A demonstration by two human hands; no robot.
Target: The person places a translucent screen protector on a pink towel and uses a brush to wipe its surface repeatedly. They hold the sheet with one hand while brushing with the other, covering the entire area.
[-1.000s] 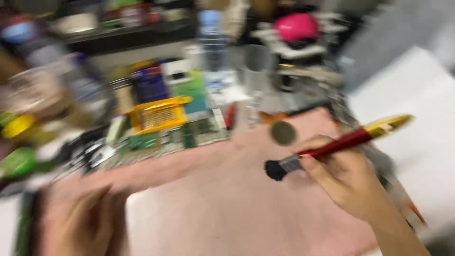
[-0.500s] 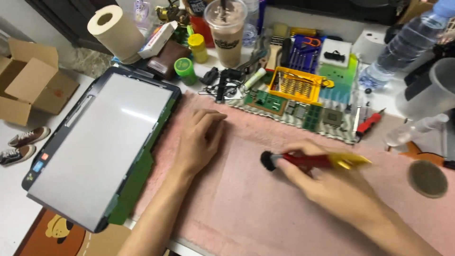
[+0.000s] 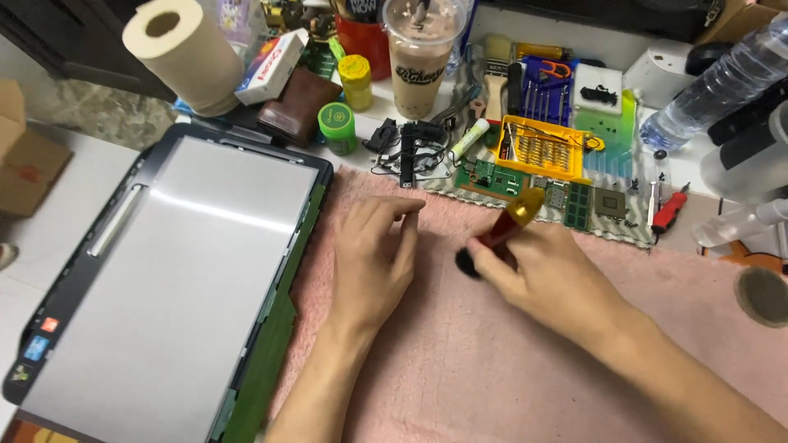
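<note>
A pink towel (image 3: 525, 361) pads the desk, with a grey panel (image 3: 164, 279) lying flat just left of it. The left hand (image 3: 373, 258) rests palm-down on the towel, fingers loose, holding nothing. The right hand (image 3: 546, 275) grips a red-and-gold brush (image 3: 507, 230), bristles on the towel.

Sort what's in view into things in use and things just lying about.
In use: right hand gripping red-and-gold brush; left hand flat on pink towel.
Lying about: display panel, paper roll, iced drink cup, yellow bit case, water bottle.
</note>
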